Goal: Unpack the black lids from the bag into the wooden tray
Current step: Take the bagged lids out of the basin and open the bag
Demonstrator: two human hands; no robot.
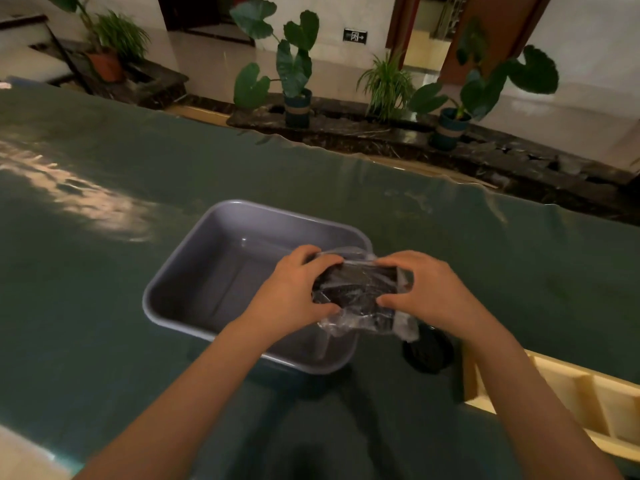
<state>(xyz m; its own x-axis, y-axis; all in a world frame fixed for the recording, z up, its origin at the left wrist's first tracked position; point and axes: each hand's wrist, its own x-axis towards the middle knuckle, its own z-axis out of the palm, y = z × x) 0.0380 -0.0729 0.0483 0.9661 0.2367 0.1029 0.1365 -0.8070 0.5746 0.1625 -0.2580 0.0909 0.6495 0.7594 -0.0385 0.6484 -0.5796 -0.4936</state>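
On the green-covered worktop the grey plastic tub sits empty at left of centre, probably a catch-place under the work, since the bag is held above its near right corner. The left hand comes in from below with the forearm angled up and right, fingers curled over the top of the clear plastic bag and thumb pressed under its near edge. The black lids are inside the bag, a dark stack behind crinkled film. The right hand mirrors this, clamped on the bag's other end, so the two hands look set to pull the film open. One loose black lid lies on the worktop below, just beside the wooden tray at far right, whose visible compartments look bare.
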